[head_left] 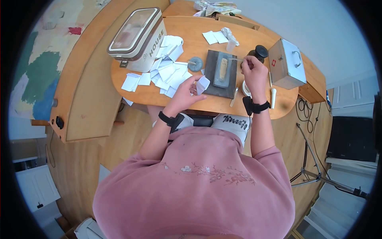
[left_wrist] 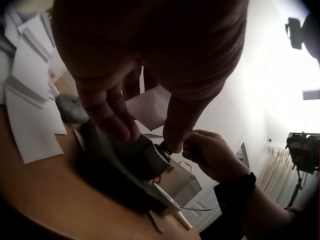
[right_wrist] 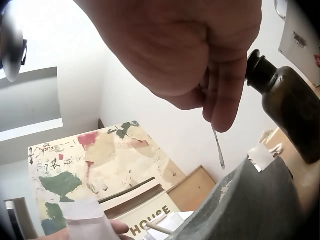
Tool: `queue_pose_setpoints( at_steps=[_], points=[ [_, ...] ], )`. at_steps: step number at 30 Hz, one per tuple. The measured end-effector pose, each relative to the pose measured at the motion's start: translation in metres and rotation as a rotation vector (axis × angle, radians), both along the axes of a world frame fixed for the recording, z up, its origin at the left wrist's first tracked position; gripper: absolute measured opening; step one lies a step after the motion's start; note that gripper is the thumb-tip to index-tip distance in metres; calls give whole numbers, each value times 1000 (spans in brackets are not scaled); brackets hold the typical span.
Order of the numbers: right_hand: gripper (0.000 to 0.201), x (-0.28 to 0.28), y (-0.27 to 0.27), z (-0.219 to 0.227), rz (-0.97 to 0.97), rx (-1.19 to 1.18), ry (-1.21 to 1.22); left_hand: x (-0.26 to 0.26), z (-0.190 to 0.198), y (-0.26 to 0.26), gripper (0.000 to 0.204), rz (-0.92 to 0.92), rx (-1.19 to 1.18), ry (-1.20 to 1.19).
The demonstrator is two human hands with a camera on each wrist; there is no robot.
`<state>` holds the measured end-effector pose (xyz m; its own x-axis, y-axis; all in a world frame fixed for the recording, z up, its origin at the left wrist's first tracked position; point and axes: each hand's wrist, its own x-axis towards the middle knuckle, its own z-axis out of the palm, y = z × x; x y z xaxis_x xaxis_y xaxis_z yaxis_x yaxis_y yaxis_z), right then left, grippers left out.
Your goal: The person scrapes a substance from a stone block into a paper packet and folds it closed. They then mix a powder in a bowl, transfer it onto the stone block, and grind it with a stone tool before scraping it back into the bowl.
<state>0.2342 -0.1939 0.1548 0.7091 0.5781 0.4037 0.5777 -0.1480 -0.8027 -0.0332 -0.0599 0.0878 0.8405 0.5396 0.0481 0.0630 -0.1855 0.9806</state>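
Note:
My left hand (head_left: 184, 95) pinches a folded white paper (head_left: 202, 85) between thumb and fingers, in front of a dark board (head_left: 215, 91). My right hand (head_left: 254, 73) grips a thin metal spatula (right_wrist: 219, 152). Its narrow tip points over a grey stone grinding trough (head_left: 221, 83), close above the rim in the right wrist view. Tan powder (head_left: 224, 68) lies along the trough's hollow. The trough rests on the board. Left of it lies a round grey stone wheel (head_left: 195, 64) with a wooden axle. A dark glass bottle (right_wrist: 292, 100) stands beyond my right hand.
Loose white paper sheets (head_left: 171, 75) lie heaped on the left, beside a cream lidded box (head_left: 149, 51) marked HOUSE. A metal case (head_left: 286, 63) stands on the right. A white-handled tool (head_left: 273, 98) and a flat stick (head_left: 233, 97) lie near the front edge.

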Motion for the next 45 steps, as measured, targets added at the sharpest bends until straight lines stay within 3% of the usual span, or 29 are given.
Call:
queue_pose_setpoints(
  at_steps=[5,8,10,17,23,26,28,31,37,45],
  points=[
    [15,27,31,-6,67,-122,-228,-4,-8,9,82,0,-11,21],
    [16,30,48,-9,102,-108,-126,-5,-13,15,82,14,-6,17],
    [20,28,59,-7,59,-82,232,-5,-14,18,82,9,1,0],
    [29,59,91,-38,41,-45,166,-1,-16,19,85,-5,-29,-22],
    [28,69,92,-49,157,-278,198,0,-15,17,87,-21,-43,-10],
    [27,62,83,-47,196,-329,279,0,-16,15,87,-19,-60,-3],
    [26,58,78,-45,185,-335,501,0,-18,15,87,-25,-68,-1],
    [24,53,70,-39,214,-253,681,5,-21,16,77,-12,-33,3],
    [23,46,60,-28,132,-134,716,31,-9,16,77,-20,-17,38],
    [23,29,40,-4,196,93,789,52,-8,18,84,-67,36,65]
  ],
)
